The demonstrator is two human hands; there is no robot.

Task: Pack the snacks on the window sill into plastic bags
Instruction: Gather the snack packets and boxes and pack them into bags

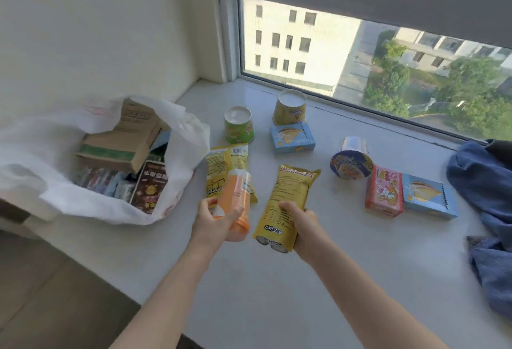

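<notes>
Left hand (214, 219) grips an orange tube (235, 199), right hand (300, 222) a yellow packet (285, 204), beside the plastic bag (177, 138).

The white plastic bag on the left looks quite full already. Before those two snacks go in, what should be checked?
1. Left hand grips the orange tube: ok.
2. Right hand grips the yellow packet: ok.
3. White plastic bag mouth open, facing the hands: ok.
4. Room left in the bag: cannot tell; the brown boxes stick out of the top.
5. Path from hands to bag free: ok, though a second yellow packet lies beside it.
6. Bag well back from the sill edge: cannot tell.
</notes>
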